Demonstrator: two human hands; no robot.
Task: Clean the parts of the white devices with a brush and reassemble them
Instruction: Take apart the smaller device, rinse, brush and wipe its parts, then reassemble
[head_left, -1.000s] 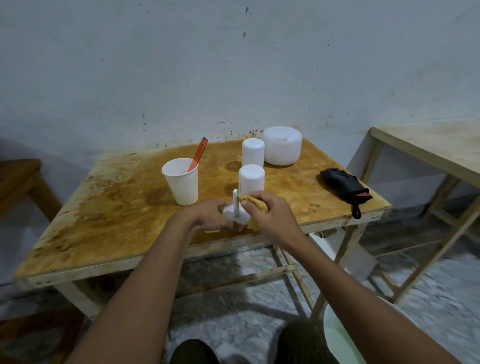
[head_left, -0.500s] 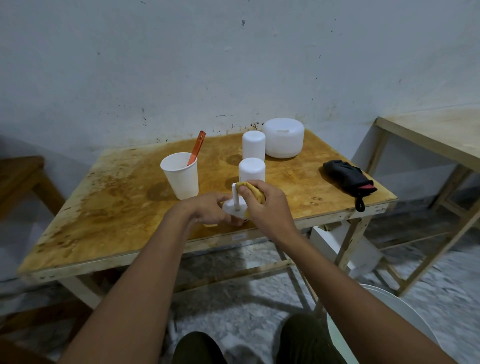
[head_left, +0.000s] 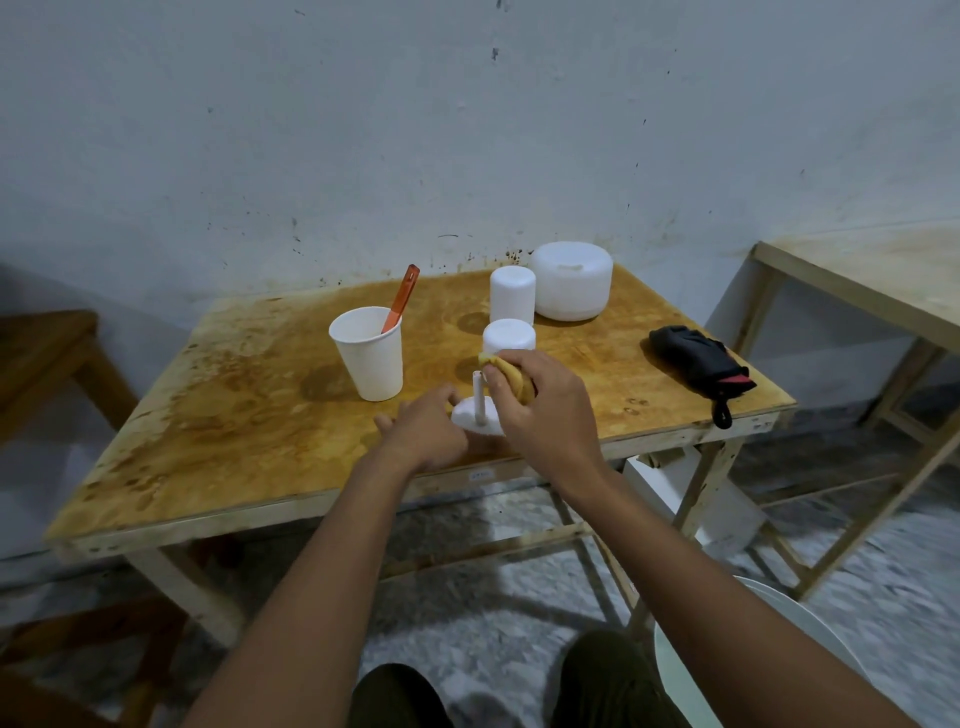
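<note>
Sticker (head_left: 480, 474) on table (head_left: 249, 395) edge illegible; right hand (head_left: 545, 410) grips yellow cloth (head_left: 515, 380).

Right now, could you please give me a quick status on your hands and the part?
Left hand touches stemmed white part. Right hand grips yellow cloth beside the stem. Brush in cup, nothing blocking.

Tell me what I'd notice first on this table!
Two hands at the front of the stained table: the right hand grips a yellow cloth beside a white stemmed base that the left hand touches. Behind stands a paper cup holding an orange-handled brush.
</note>
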